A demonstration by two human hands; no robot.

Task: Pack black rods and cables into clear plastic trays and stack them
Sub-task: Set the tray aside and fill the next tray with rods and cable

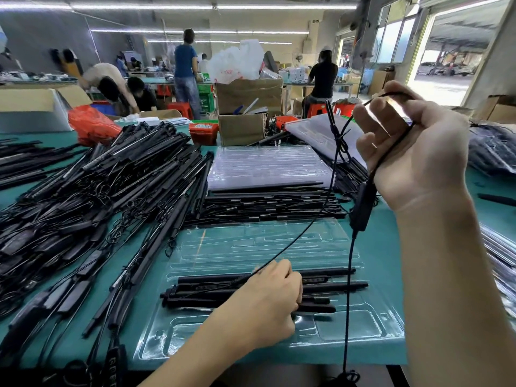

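A clear plastic tray [251,247] lies on the green table in front of me, with a few black rods [329,286] laid across its near half. My left hand [268,300] rests on those rods, fingers curled round them and the thin black cable [312,219]. My right hand [413,152] is raised at the right and holds the cable looped over its fingers, with an inline black box [363,208] hanging below the palm. The cable drops past the table's front edge.
A big heap of black rods and cables [92,196] fills the left. A row of rods [268,202] lies beyond the tray, behind it a stack of clear trays [265,166]. Packed trays [497,152] sit right. Cardboard boxes [243,127] and people stand behind.
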